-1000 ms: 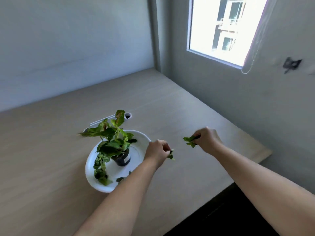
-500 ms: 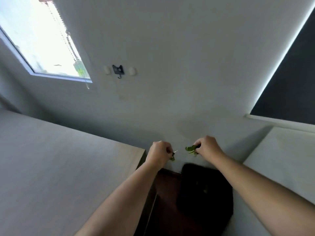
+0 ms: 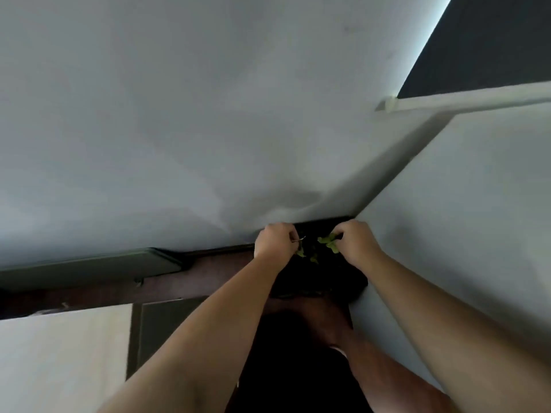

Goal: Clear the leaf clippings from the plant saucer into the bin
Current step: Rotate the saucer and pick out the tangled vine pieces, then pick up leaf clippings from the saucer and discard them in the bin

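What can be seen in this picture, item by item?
Green leaf clippings: two small bunches, one pinched in each hand, with a loose bit just below; green; above the bin.
Black bin: one; black; on the floor in the corner, under the hands.
Pale wooden tabletop: one; light beige; lower left.
Grey wall: grey-white; fills the upper picture.
White ledge: one; white; upper right, below a dark panel.
Dark brown floor: brown; between table and wall.
Left hand: one; closed on clippings.
Right hand: one; closed on clippings.
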`<state>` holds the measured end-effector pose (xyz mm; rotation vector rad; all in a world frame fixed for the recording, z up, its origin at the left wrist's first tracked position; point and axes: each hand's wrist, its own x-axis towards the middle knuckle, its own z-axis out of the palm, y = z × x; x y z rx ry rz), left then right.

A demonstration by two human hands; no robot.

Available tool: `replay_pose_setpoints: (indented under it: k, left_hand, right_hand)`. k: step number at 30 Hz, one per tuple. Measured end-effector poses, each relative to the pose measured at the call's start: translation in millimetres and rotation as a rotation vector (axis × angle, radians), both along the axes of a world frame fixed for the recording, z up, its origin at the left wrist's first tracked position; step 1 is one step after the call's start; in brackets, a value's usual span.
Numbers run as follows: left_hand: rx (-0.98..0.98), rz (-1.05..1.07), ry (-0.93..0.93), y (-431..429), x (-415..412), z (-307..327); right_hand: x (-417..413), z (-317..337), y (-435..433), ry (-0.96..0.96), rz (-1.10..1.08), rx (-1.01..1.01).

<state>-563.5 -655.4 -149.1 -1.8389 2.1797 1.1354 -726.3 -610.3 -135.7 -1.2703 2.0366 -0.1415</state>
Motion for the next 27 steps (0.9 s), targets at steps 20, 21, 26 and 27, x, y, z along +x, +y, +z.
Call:
replay_pose_setpoints:
  k: [20, 21, 26, 27]
  left_hand:
    - [-0.21, 0.131, -0.112, 19, 58, 127]
    - [-0.243, 0.183, -0.116, 30, 73, 140]
    - [-0.399, 0.478, -0.18, 111, 176, 196]
    - [-0.415, 0.553, -0.196, 135, 200, 205]
  right_hand:
    - [41, 114, -27, -0.112, 0.208, -0.286]
    - [58, 126, -27, -0.126, 0.264, -0.31]
    - [173, 178, -1, -0.179, 0.614, -0.403]
    - [201, 187, 12, -0.195, 0.695, -0.416]
